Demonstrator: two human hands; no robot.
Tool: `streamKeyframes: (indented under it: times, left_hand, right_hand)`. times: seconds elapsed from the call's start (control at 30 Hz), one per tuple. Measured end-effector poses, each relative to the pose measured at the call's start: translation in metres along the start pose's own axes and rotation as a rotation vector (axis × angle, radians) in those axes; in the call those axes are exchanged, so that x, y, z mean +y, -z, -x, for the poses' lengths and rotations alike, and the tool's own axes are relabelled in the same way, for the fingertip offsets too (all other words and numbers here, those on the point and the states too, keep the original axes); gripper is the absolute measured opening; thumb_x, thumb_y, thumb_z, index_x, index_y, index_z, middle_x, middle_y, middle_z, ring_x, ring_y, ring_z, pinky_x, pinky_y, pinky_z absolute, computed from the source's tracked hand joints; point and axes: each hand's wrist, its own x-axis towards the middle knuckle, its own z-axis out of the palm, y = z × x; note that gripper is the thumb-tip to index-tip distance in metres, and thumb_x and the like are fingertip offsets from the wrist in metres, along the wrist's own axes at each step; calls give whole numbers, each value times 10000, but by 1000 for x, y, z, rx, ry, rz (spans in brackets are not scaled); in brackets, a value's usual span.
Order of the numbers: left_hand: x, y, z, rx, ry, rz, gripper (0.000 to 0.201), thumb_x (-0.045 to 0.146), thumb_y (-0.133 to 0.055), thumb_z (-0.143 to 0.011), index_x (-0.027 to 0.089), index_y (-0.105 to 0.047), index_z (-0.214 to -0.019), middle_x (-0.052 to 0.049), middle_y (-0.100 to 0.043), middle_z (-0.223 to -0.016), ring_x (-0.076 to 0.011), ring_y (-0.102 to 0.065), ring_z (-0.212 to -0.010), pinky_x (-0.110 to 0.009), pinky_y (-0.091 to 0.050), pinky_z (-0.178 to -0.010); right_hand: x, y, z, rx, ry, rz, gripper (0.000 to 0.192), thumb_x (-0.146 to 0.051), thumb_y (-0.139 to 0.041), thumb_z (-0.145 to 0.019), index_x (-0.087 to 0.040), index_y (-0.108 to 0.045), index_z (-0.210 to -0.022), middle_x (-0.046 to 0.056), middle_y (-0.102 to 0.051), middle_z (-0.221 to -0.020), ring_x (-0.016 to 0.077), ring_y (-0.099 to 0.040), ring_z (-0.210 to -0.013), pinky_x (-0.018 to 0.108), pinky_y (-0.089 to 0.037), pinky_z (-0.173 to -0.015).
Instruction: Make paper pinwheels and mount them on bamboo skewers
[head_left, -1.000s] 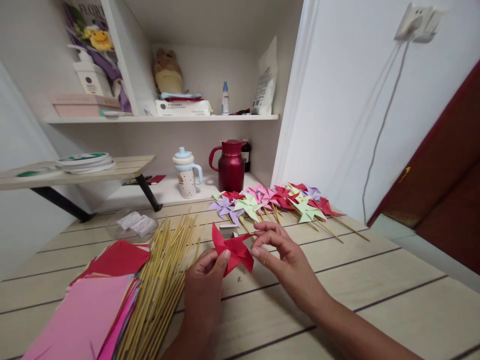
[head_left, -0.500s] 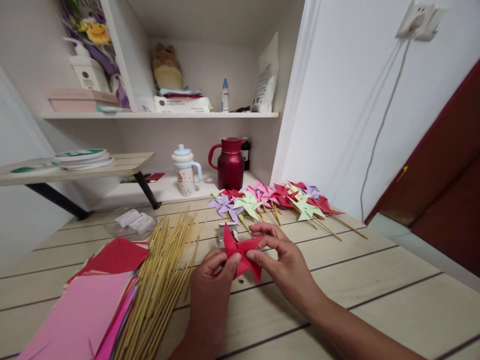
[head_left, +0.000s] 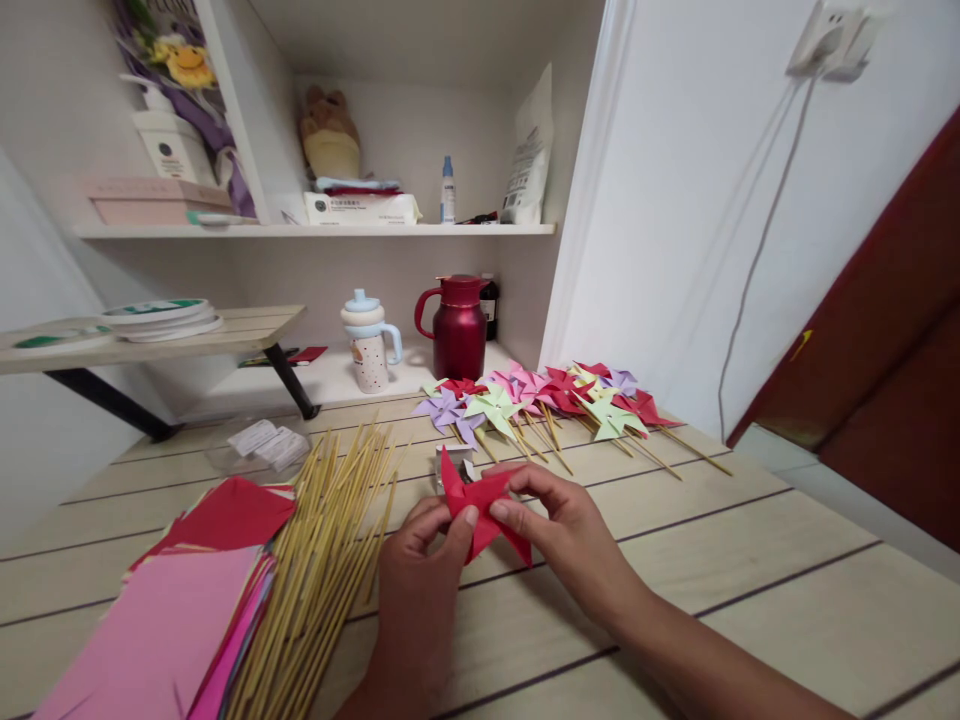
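A folded red paper pinwheel [head_left: 480, 505] is pinched between both hands just above the wooden table [head_left: 750, 590]. My left hand [head_left: 420, 580] holds its left side with thumb and fingers. My right hand [head_left: 562, 530] grips its right side, fingers curled over the top flap. A bundle of bamboo sticks [head_left: 322, 560] lies just left of my left hand. Finished pinwheels on sticks [head_left: 540, 400] in red, pink, purple and green lie in a row beyond my hands.
A stack of pink and red paper sheets [head_left: 187, 600] lies at the front left. A small white box [head_left: 454, 460] sits behind the pinwheel. A red jug [head_left: 461, 330] and a pale blue-lidded cup [head_left: 367, 345] stand on a low shelf. A raised wooden shelf [head_left: 150, 340] juts at left.
The red pinwheel has turned in my hands and both hands have drawn closer together around it, shifting slightly toward me.
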Motion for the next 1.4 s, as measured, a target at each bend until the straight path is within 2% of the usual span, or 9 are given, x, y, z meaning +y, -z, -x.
streamKeyframes:
  times: [0.1,0.3,0.37,0.47,0.63,0.83,1.03,1.2,1.4]
  left_hand:
    - [-1,3,-1,37,51,9,205,373,-686,-768,182,-761,-776,-43,-699,-824,-198,-613,-787,-282,-476,-743]
    - [-4,6,-1,6,39,14,201,381,-694,-773,191,-757,-791,-45,-707,-847,-196,-611,-812,-279,-476,-768]
    - [-2,5,0,-11,25,-12,201,380,-699,-769,194,-766,-804,-54,-712,-867,-206,-616,-824,-282,-479,-767]
    - [1,3,1,-65,1,-14,195,376,-700,-769,196,-770,-800,-63,-711,-883,-217,-622,-837,-288,-488,-760]
    - [5,1,3,-94,-34,-1,190,367,-706,-758,188,-765,-735,-70,-705,-908,-235,-626,-893,-297,-486,-808]
    - [8,0,3,-139,62,2,297,463,-656,-803,191,-761,-861,-46,-725,-818,-213,-631,-799,-301,-495,-759]
    - [6,10,-8,-21,81,75,492,587,-492,-879,234,-686,-1162,-75,-688,-1209,-250,-581,-1174,-390,-420,-1013]
    - [-1,12,-15,-33,57,25,439,509,-754,-689,203,-745,-1004,-103,-676,-1224,-289,-610,-1139,-394,-458,-973]
    - [5,10,-9,-143,77,39,271,424,-764,-701,201,-782,-856,-87,-704,-1162,-262,-639,-1067,-344,-482,-922]
  right_hand:
    - [2,2,-1,36,-66,-193,259,-382,-710,-816,-238,-619,-1011,46,-709,-975,215,-642,-943,375,-482,-869]
    - [4,3,-5,-44,-279,-375,951,-294,-892,-583,-286,-403,-1399,64,-696,-1104,205,-676,-888,361,-511,-805]
    - [4,1,-4,-84,-316,-365,871,-294,-911,-537,-247,-527,-1318,62,-710,-1053,196,-672,-834,336,-511,-758]
    - [1,-1,-2,-98,-338,-352,529,-320,-904,-542,-183,-709,-1014,34,-731,-852,161,-639,-724,288,-484,-691]
    - [-3,-2,0,-62,-335,-310,283,-362,-875,-577,-158,-716,-692,-5,-667,-615,109,-511,-544,247,-374,-551]
    - [-3,-2,-4,-4,-341,-334,245,-327,-860,-570,-154,-695,-625,-12,-625,-559,106,-469,-524,246,-337,-523]
    - [0,-1,-7,-19,-317,-400,223,-333,-826,-609,-139,-716,-601,12,-623,-520,105,-456,-478,259,-325,-499]
    - [4,-2,-6,-31,-294,-440,240,-352,-834,-605,-138,-745,-668,18,-646,-562,113,-479,-505,265,-348,-521]
    - [4,-6,-4,-10,-300,-412,260,-359,-852,-579,-150,-700,-610,-6,-593,-521,105,-445,-498,261,-319,-510]
